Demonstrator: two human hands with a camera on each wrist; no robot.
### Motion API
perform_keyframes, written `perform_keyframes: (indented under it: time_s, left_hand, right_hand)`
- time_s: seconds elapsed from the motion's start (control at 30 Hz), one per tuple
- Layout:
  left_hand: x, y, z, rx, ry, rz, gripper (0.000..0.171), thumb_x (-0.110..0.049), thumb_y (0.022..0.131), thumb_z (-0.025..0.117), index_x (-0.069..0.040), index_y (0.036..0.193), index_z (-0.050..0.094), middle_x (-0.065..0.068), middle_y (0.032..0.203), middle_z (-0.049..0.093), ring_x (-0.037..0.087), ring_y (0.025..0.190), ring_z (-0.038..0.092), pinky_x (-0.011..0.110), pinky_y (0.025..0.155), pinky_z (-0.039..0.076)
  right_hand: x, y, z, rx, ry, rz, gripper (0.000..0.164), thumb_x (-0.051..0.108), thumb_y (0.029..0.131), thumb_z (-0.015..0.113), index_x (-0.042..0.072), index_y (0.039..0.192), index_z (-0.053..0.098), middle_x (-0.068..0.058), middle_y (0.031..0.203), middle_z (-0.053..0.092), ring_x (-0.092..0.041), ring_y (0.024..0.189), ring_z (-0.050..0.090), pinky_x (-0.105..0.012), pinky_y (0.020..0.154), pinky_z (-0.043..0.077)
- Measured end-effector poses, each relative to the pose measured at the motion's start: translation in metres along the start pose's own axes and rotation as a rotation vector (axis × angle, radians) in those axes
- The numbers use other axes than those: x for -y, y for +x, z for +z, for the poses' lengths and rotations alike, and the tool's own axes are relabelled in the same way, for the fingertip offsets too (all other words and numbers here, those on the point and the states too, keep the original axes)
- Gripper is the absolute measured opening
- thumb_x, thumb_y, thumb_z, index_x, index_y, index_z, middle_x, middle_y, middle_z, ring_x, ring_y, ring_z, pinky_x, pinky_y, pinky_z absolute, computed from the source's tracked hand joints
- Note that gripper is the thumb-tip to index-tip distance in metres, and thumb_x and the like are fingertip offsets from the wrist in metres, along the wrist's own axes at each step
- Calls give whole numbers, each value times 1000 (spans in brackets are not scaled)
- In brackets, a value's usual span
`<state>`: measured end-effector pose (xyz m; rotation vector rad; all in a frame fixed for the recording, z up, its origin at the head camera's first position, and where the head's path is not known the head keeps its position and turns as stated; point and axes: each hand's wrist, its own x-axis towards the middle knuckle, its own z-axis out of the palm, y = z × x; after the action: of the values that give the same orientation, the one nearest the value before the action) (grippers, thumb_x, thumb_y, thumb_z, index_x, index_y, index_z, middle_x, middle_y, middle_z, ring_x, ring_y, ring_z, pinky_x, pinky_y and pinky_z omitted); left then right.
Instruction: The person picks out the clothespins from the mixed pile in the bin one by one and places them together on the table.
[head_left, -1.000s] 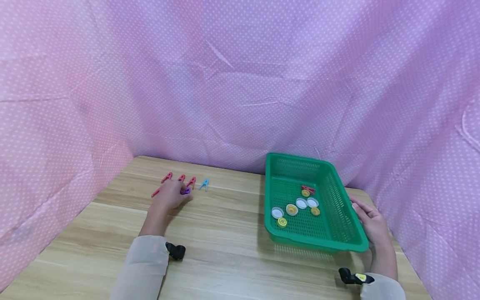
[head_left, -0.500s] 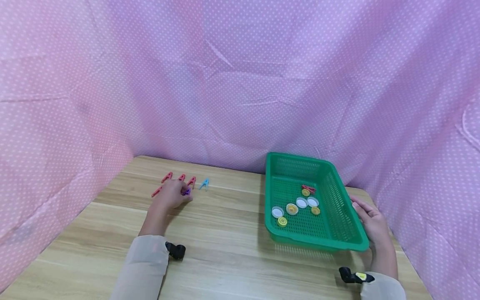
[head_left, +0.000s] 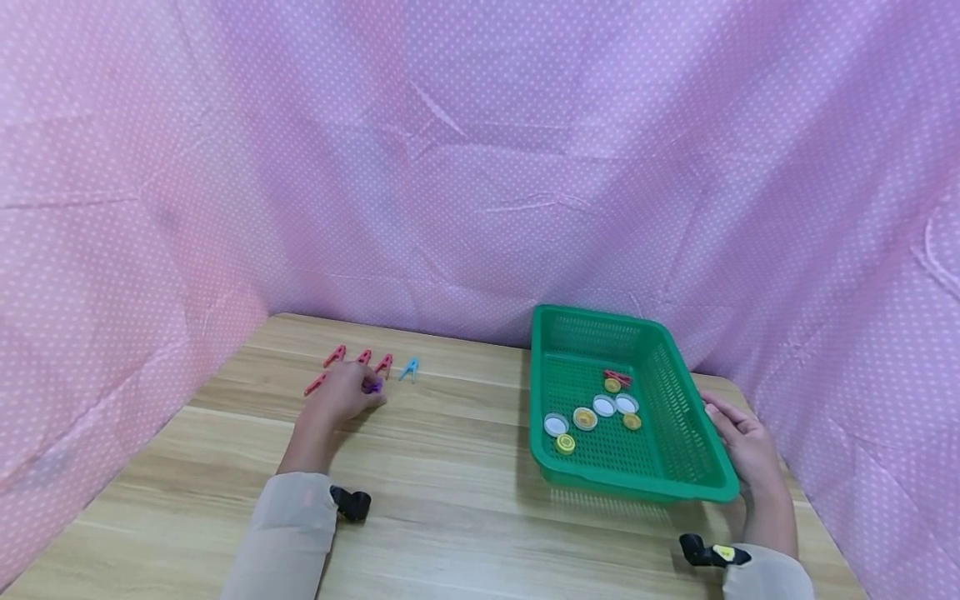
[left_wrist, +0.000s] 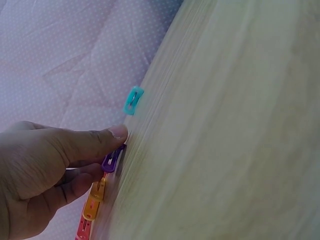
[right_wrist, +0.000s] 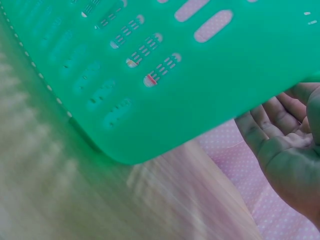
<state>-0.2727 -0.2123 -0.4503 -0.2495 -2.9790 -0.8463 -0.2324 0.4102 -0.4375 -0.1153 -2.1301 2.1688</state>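
At the left of the table, my left hand (head_left: 345, 392) pinches a purple clothespin (left_wrist: 111, 161) between thumb and fingers, low over the wood. Several red clothespins (head_left: 383, 364) lie just beyond and beside this hand, and a blue clothespin (head_left: 409, 369) lies to their right. An orange clothespin (left_wrist: 93, 202) shows below the fingers in the left wrist view; the head view has it hidden. My right hand (head_left: 750, 454) holds the right side of a green basket (head_left: 630, 485), thumb at the rim and fingers partly hidden behind the wall.
Inside the basket are several white and yellow round caps (head_left: 585, 418) and crossed red clothespins (head_left: 617, 378). The wooden table (head_left: 450, 475) spans the space between the hands. A pink dotted cloth (head_left: 480, 208) hangs along the table's back and sides.
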Motion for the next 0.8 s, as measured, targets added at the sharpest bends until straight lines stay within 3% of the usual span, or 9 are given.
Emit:
perform_keyframes:
  time_s: [0.27,0.47,0.63,0.8]
  left_hand:
    - [-3,0,-1,0,-13,-18,19,-22,89,82,-7,95,73,6,89,63,22,79,54,38,71,46]
    - [-7,0,-4,-12,-19,-8,25,-20,90,81,-2,106,74,10,97,66,24,86,56,39,76,50]
    - [-16,5,-3,-26,4,66,29,-21,91,79,1,109,73,12,98,68,24,86,59,42,78,52]
    - [-35,16,-5,-46,24,143,31,-22,93,78,1,112,73,14,101,69,26,90,62,46,82,52]
  right_hand:
    - [-2,1,-1,-15,-24,0,29,25,101,67,26,130,72,25,107,71,1,86,68,-18,68,56]
    - [-1,0,1,5,-46,0,31,27,101,67,26,132,71,23,106,72,0,86,69,-20,68,56]
    - [0,0,3,20,-32,-3,34,28,101,67,23,134,70,21,107,72,0,88,68,-20,69,56]
    - [-1,-1,1,-1,-28,-7,32,27,101,67,25,133,71,23,107,71,0,87,68,-19,69,56]
